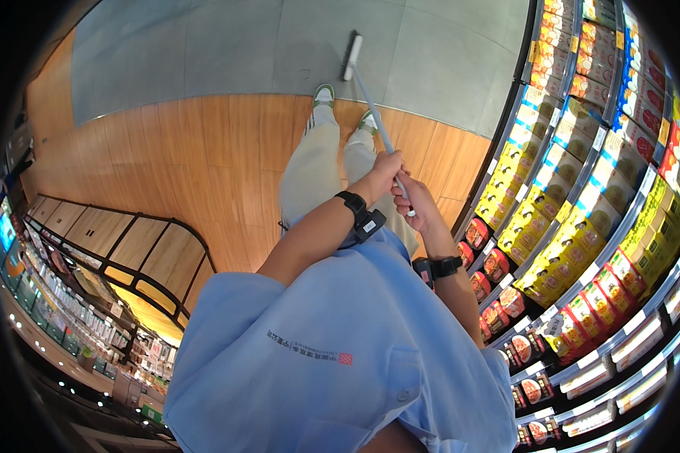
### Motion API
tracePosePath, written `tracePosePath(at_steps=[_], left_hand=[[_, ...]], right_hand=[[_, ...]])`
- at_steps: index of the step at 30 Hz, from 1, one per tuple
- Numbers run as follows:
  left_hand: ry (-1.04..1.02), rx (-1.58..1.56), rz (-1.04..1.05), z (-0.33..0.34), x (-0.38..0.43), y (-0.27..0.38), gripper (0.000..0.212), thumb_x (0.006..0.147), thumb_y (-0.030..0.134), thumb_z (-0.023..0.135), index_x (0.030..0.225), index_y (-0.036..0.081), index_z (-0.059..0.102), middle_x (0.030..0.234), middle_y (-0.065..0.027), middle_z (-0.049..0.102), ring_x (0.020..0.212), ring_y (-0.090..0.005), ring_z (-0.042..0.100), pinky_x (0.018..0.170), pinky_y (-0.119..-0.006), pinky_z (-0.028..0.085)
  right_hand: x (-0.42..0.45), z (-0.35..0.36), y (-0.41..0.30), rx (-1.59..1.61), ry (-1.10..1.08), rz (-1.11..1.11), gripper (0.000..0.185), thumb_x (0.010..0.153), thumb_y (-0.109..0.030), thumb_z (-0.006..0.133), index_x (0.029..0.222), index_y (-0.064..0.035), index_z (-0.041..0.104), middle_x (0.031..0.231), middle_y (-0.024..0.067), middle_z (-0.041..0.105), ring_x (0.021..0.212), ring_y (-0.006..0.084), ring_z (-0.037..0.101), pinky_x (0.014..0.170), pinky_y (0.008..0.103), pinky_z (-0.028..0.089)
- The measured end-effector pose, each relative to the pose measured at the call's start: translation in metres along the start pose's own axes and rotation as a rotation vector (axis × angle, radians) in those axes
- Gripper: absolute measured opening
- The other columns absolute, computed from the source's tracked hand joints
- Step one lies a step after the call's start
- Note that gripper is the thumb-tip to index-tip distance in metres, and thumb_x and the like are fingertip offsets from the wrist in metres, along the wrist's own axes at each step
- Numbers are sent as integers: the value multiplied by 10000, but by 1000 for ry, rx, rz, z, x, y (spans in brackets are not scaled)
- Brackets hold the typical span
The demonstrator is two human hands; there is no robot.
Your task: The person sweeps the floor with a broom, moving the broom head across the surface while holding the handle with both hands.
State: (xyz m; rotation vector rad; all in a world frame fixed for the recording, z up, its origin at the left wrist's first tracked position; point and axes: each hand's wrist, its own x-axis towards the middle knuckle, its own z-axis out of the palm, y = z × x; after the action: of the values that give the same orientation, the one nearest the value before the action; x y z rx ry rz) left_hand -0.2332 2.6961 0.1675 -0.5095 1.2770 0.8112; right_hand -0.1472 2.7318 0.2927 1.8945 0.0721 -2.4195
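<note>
My left hand (388, 169) and my right hand (417, 199) both grip the pale grey handle (370, 105) of a long-handled floor brush. The right hand is close to the handle's rounded end, and the left hand sits just further down the pole. At the far end, the white brush head (352, 58) with dark bristles rests on grey floor tiles (232, 51), a little ahead of my shoes. One green-and-white shoe (324, 96) stands at the border between tile and wood-look floor (232, 136). The other shoe (368, 122) is partly behind the handle.
Close on my right, tall shelves (581, 266) hold rows of yellow noodle packs (564, 257), red-lidded bowls (496, 263) and boxes. A dark shelf base (504, 122) borders the floor. To the left stands a wood-topped display counter (119, 238) with a black frame.
</note>
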Motion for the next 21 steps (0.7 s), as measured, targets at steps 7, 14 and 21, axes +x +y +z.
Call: tracePosePath(at_steps=[7,14,21], left_hand=[[156,-86,87,-76,1,79,271,892,234,494,783,-11,527,634,-126,551,509,-269,597,464,-404,472],[339,-28,97,-138,20,144,324,868,224,462,695,-36,548,620,-181,592,505,-288,603,409,-429,447],[151,240,-150,-125,36,148,335,879,224,470,722,-53,574,631,-187,601,485,-292,573,361,-445,401]], right_hand=[[49,89,-22,-80,-183,59,198,1021,-335,541,964,-148,506,719,-50,475,496,9,373,390,161,263],[105,161,-32,-100,-228,114,154,1020,-284,541,963,-147,499,726,-27,499,498,18,372,387,160,272],[104,157,-27,107,-103,78,70,1018,-244,527,988,-186,502,709,-23,484,494,29,352,391,163,237]])
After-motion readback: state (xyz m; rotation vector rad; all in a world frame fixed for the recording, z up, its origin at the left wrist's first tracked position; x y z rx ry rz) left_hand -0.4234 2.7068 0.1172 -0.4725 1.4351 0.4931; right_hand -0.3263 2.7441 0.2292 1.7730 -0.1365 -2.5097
